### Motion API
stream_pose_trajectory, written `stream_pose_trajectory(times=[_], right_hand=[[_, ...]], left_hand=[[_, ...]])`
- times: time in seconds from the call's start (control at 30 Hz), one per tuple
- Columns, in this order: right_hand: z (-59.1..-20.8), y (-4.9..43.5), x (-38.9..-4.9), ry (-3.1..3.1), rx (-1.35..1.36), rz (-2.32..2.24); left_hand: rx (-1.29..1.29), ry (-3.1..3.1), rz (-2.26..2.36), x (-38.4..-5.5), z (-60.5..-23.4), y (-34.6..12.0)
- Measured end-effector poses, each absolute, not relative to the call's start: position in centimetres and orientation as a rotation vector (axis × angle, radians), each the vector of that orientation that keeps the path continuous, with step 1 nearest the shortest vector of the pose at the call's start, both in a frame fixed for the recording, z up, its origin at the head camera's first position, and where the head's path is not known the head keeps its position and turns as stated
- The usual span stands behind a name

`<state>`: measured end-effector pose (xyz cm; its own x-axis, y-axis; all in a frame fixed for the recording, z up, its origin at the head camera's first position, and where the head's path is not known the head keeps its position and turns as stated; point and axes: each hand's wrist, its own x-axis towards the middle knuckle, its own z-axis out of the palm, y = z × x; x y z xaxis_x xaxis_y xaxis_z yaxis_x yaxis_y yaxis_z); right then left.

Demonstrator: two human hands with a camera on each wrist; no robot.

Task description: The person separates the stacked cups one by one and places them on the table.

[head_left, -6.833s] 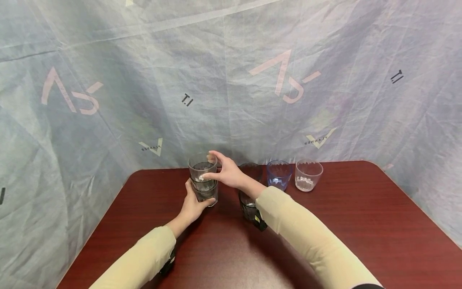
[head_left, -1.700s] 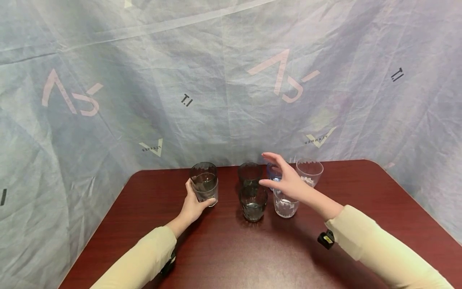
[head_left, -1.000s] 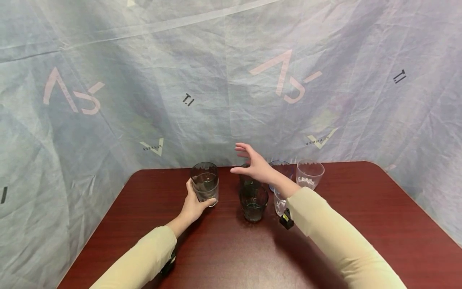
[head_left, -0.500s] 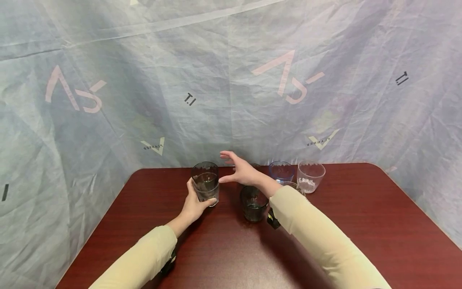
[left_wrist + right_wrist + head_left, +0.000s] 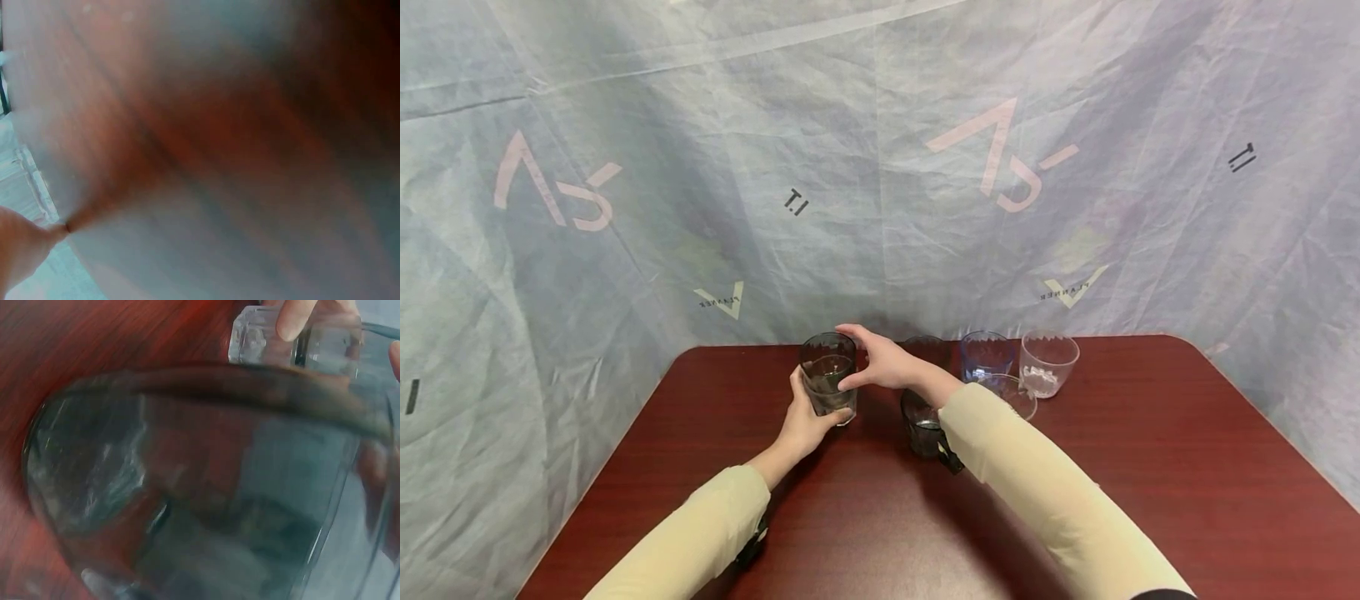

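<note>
In the head view my left hand (image 5: 801, 425) grips a clear glass (image 5: 847, 407) low down, at the left of the table. A dark smoky glass (image 5: 820, 367) sits nested upright in it. My right hand (image 5: 883, 362) holds the dark glass from the right, thumb in front and fingers behind its rim. The right wrist view shows the clear glass's base (image 5: 247, 340) under the left thumb, beyond a large dark glass (image 5: 187, 462) in the foreground. Only a blurred piece of skin (image 5: 22, 250) appears in the left wrist view, with no glass.
Below my right forearm stands the other dark glass (image 5: 921, 433), with a further dark glass (image 5: 925, 346) behind the wrist. A blue glass (image 5: 987, 354) and a clear glass (image 5: 1048, 367) stand at the back right. The sleeve partly covers another clear glass (image 5: 1022, 398). Grey cloth (image 5: 880, 167) hangs behind the table.
A clear glass formerly on top of the stack now stands at the front right. My right hand has come back left from there to the dark glass. My left hand has kept its hold.
</note>
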<state>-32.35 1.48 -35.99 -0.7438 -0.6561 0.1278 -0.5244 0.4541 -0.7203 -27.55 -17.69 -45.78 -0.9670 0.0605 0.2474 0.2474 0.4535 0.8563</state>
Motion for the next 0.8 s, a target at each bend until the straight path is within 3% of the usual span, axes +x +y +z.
stream_pose_trajectory(times=[0.8], right_hand=[[-36.65, 0.70, -32.36, 2.508, -0.962, -1.273]], left_hand=[[-0.280, -2.524, -1.512, -27.62, -45.96, -17.78]])
